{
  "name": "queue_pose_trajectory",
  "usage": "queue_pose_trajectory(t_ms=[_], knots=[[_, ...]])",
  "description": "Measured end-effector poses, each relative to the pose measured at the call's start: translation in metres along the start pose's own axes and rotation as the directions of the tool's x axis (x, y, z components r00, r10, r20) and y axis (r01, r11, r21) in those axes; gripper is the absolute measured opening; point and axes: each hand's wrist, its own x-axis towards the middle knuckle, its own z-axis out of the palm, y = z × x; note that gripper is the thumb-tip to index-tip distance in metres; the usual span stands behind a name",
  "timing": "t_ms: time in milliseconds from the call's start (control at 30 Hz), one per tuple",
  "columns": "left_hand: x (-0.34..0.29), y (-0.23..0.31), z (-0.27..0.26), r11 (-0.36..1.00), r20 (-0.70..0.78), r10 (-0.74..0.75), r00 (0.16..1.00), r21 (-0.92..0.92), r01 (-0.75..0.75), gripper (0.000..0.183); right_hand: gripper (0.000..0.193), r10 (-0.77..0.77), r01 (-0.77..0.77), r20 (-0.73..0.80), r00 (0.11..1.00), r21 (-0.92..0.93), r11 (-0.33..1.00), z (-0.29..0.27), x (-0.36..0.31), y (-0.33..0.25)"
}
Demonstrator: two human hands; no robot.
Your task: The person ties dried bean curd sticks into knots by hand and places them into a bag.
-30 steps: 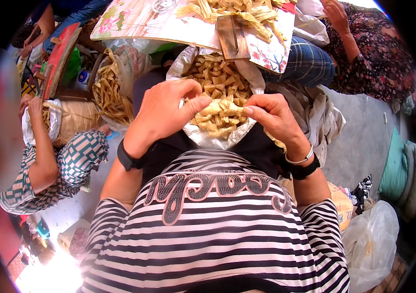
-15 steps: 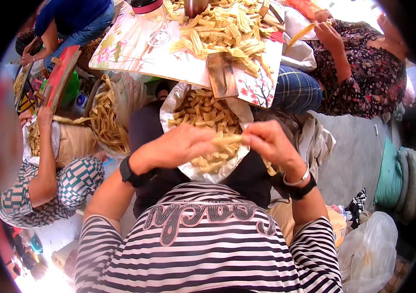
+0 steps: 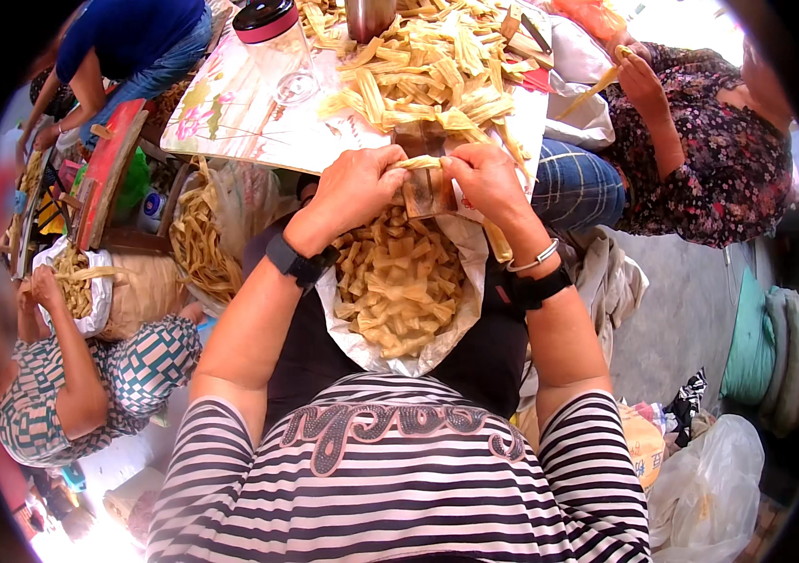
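Left hand (image 3: 360, 186), right hand (image 3: 486, 178): fingers pinch tight on pale-yellow fibrous strip (image 3: 420, 162), beside brown wooden block (image 3: 430, 199).

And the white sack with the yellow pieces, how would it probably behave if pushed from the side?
The white sack would probably give way softly, since its rim looks thin and creased. The yellow pieces inside lie loose and heaped, so they may shift, and some might spill through the wide-open mouth. Its depth is hidden, so weight is uncertain.
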Motion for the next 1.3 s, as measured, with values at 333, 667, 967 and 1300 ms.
queue_pose_trajectory(t_ms=[333, 667, 967, 1300], knots=[[-0.09, 0.021, 0.0, 0.992, -0.055, 0.118, 0.991, 0.051, -0.115, 0.044, 0.023, 0.207, -0.317, 0.241, 0.948, 0.696, 0.644, -0.011, -0.058, -0.027], [-0.096, 0.07, 0.012, -0.167, -0.042, -0.266, 0.963, -0.982, -0.089, 0.028, 0.026, 0.013, -0.438, 0.474, 0.88, 0.803, 0.405, 0.019, -0.108, -0.089], [-0.101, 0.088, -0.044, 0.059, -0.423, -0.405, 0.811, -0.897, -0.438, 0.027, 0.017, -0.213, 0.095, 0.292, 0.933, 0.369, 0.925, -0.023, -0.116, -0.129], [-0.131, 0.067, 0.004, 0.697, -0.372, 0.041, 0.927, -0.654, -0.293, 0.031, 0.023, -0.196, 0.179, 0.012, 0.981, 0.35, 0.919, 0.014, -0.136, -0.114]])
